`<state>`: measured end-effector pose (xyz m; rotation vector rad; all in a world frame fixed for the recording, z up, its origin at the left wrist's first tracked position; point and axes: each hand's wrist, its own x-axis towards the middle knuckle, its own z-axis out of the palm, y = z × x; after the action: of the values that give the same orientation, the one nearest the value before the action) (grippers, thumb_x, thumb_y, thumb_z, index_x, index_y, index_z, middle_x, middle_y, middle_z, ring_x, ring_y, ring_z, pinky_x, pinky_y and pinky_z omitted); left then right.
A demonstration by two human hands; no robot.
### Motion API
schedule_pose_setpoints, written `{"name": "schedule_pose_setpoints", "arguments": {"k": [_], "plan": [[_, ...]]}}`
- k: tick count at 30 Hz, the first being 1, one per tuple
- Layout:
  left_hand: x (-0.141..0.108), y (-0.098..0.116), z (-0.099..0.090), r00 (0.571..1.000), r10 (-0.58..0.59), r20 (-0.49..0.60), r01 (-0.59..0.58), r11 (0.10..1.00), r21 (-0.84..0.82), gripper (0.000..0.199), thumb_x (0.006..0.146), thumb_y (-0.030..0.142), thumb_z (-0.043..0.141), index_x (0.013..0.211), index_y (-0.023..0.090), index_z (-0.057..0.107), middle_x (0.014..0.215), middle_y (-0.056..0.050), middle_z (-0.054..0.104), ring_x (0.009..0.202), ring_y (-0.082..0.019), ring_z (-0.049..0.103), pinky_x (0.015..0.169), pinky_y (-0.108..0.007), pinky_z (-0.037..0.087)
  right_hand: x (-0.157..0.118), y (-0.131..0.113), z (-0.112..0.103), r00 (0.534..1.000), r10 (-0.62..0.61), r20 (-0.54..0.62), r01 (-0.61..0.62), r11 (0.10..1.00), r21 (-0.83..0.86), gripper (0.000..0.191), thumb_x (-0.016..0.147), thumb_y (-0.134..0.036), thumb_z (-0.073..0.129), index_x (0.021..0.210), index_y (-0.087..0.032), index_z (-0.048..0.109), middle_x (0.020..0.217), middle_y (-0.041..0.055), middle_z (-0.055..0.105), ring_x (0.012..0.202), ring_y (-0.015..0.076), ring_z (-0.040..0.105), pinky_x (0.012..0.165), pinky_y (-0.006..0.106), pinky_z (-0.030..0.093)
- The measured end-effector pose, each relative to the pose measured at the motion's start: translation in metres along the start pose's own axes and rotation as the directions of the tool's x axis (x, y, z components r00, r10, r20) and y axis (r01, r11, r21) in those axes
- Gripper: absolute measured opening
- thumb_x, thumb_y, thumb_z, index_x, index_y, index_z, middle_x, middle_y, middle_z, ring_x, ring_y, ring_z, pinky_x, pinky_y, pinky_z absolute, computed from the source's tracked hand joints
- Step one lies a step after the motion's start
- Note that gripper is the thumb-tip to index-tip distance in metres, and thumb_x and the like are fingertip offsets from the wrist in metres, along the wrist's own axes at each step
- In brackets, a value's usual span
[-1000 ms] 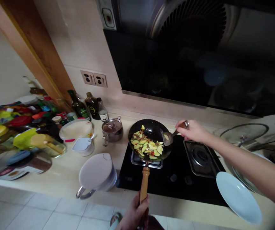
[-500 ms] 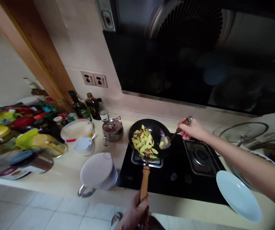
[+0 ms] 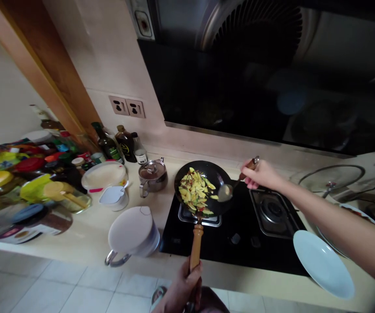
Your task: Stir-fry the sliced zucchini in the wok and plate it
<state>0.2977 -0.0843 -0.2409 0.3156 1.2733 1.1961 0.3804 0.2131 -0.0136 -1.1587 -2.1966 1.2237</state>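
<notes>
My left hand (image 3: pixel 187 280) is wrapped round the wooden handle of a black wok (image 3: pixel 222 176), which sits over the left burner. Pale green and yellow vegetable slices (image 3: pixel 192 189), with bits of red among them, lie heaped on the wok's left side. My right hand (image 3: pixel 257 174) grips the wooden handle of a metal spatula (image 3: pixel 225 192). The spatula's head is inside the wok, to the right of the slices, close to one loose slice.
A lidded steel pot (image 3: pixel 153 174), a white handled pot (image 3: pixel 134 234) and a small white tub (image 3: pixel 113 198) stand left of the stove (image 3: pixel 213 250). Bottles and jars crowd the far left. A pale blue plate (image 3: pixel 323 264) overlaps the stove's right corner. The range hood (image 3: pixel 239 108) hangs above.
The vegetable slices have shifted and lie more spread in the wok. The spatula's head has moved slightly, while both hands keep their holds. The whole view has moved very little.
</notes>
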Motion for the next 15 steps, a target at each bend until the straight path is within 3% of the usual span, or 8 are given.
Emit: {"name": "schedule_pose_setpoints", "arguments": {"k": [2, 4, 7, 9, 12, 15], "plan": [[0.0, -0.001, -0.001, 1.0, 0.013, 0.017, -0.013, 1.0, -0.001, 0.052, 0.068, 0.068, 0.058, 0.087, 0.022, 0.044, 0.051, 0.009, 0.048, 0.031, -0.007, 0.043, 0.03, -0.018, 0.031, -0.003, -0.002, -0.002, 0.994, 0.098, 0.039, -0.097, 0.995, -0.025, 0.013, 0.074, -0.023, 0.062, 0.065, -0.016, 0.056, 0.039, 0.002, 0.058, 0.029, 0.0153, 0.056, 0.024, 0.018, 0.041], [-0.001, 0.0, -0.001, 1.0, 0.011, 0.024, -0.01, 1.0, -0.002, 0.052, 0.069, 0.067, 0.058, 0.087, 0.021, 0.044, 0.05, 0.01, 0.048, 0.032, -0.006, 0.043, 0.031, -0.018, 0.032, -0.005, 0.005, 0.02, 0.986, 0.163, 0.036, -0.165, 0.985, 0.058, 0.017, 0.076, -0.027, 0.06, 0.064, -0.017, 0.054, 0.038, 0.0013, 0.057, 0.029, 0.0148, 0.055, 0.024, 0.018, 0.04], [-0.002, 0.003, 0.0, 1.0, 0.001, 0.012, -0.001, 1.0, -0.001, 0.053, 0.067, 0.068, 0.06, 0.088, 0.022, 0.043, 0.052, 0.01, 0.048, 0.034, -0.006, 0.044, 0.032, -0.019, 0.036, -0.005, 0.02, 0.069, 0.981, 0.161, -0.109, -0.12, 0.941, 0.316, 0.015, 0.078, -0.032, 0.058, 0.073, -0.019, 0.053, 0.043, -0.0013, 0.059, 0.034, 0.015, 0.058, 0.029, 0.02, 0.046], [-0.002, 0.004, 0.001, 1.0, -0.009, -0.013, 0.009, 1.0, 0.007, 0.054, 0.065, 0.068, 0.061, 0.086, 0.022, 0.042, 0.053, 0.01, 0.049, 0.034, -0.007, 0.043, 0.032, -0.019, 0.038, 0.001, 0.027, 0.088, 0.956, 0.167, -0.241, -0.05, 0.903, 0.428, 0.013, 0.08, -0.033, 0.055, 0.078, -0.02, 0.052, 0.047, -0.0025, 0.06, 0.039, 0.0147, 0.061, 0.035, 0.021, 0.051], [-0.001, 0.003, 0.002, 0.999, -0.023, -0.041, 0.024, 1.0, 0.019, 0.054, 0.065, 0.07, 0.06, 0.085, 0.023, 0.042, 0.052, 0.01, 0.049, 0.033, -0.007, 0.043, 0.031, -0.019, 0.037, 0.009, 0.026, 0.071, 0.928, 0.186, -0.323, -0.03, 0.901, 0.432, 0.011, 0.081, -0.03, 0.053, 0.079, -0.018, 0.053, 0.046, -0.0024, 0.059, 0.039, 0.014, 0.061, 0.036, 0.02, 0.051], [-0.001, 0.001, 0.0, 0.999, -0.008, -0.033, 0.009, 1.0, 0.015, 0.052, 0.067, 0.068, 0.059, 0.087, 0.022, 0.043, 0.052, 0.009, 0.05, 0.033, -0.007, 0.044, 0.03, -0.019, 0.035, 0.005, 0.021, 0.028, 0.962, 0.125, -0.242, -0.064, 0.967, 0.247, 0.014, 0.078, -0.029, 0.059, 0.076, -0.016, 0.056, 0.045, 0.0008, 0.06, 0.036, 0.0163, 0.06, 0.031, 0.021, 0.048]]}}
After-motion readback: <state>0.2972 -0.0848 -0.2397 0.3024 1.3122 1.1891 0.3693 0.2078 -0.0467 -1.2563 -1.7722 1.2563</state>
